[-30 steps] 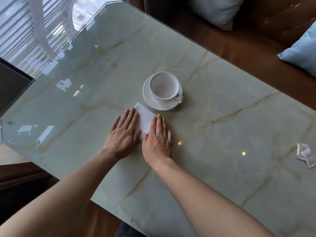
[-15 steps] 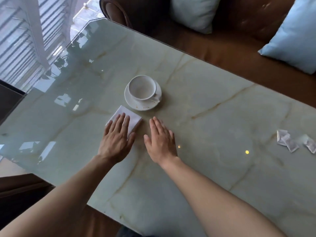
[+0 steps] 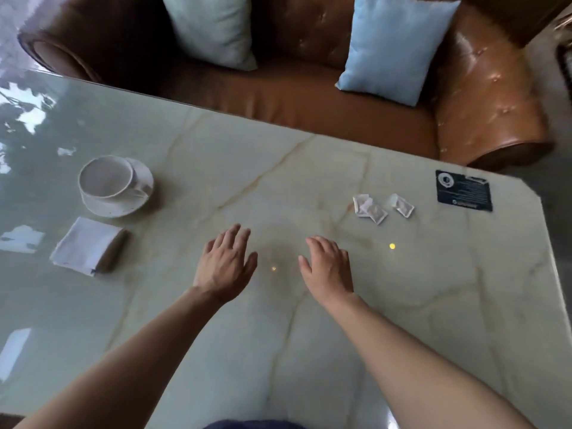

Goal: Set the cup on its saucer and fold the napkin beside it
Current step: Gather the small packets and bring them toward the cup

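The white cup (image 3: 106, 178) stood upright on its saucer (image 3: 119, 209) at the far left of the marble desk (image 3: 433, 305), its handle turned to the right. Just near of the saucer lay the folded white napkin (image 3: 88, 244) — a flat square packet, apart from the saucer and touched by neither hand. Both hands were out over the bare middle of the desk, palms down, well right of the napkin. The left hand (image 3: 224, 267) had its fingers (image 3: 230, 238) loosely spread and empty; the right hand (image 3: 328, 267) likewise held nothing, fingers slightly apart. Whether the palms touched the desk could not be told. Further right lay small white sachets (image 3: 371, 207) and, near the far right corner, a dark card (image 3: 463, 190) — beyond the desk, a brown leather sofa (image 3: 309, 97) with pale blue cushions (image 3: 396, 48)
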`<action>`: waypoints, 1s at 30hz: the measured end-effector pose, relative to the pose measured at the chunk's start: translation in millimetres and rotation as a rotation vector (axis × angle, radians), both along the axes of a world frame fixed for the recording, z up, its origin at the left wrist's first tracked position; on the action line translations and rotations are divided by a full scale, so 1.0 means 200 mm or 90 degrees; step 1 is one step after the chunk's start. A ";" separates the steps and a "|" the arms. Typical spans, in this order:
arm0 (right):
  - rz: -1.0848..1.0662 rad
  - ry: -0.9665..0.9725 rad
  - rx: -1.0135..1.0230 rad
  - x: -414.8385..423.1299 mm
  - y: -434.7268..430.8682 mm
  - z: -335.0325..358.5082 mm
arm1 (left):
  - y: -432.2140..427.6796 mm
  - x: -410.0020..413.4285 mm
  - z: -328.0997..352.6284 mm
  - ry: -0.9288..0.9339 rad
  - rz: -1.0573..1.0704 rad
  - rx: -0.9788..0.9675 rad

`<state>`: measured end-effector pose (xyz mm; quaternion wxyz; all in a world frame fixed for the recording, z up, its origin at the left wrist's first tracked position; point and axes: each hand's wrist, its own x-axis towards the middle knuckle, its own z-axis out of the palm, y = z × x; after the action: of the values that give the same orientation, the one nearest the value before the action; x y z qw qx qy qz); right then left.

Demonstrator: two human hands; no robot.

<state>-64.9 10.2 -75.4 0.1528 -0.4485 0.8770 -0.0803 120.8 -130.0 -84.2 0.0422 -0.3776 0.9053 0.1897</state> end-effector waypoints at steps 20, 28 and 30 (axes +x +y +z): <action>-0.057 -0.002 0.011 -1.04 0.24 -0.08 | 0.21 -1.25 -0.11 -0.011 -0.228 0.015; -0.033 -0.058 -0.011 -1.12 0.12 -0.14 | 0.22 -1.44 -0.17 0.005 -0.242 0.038; -0.030 -0.052 0.000 -1.13 0.10 -0.16 | 0.23 -1.43 -0.18 0.003 -0.236 0.013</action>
<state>-290.2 30.9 -107.8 0.1867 -0.4241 0.8803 -0.1018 -164.7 -83.5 -120.2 0.0779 -0.2036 0.9575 0.1887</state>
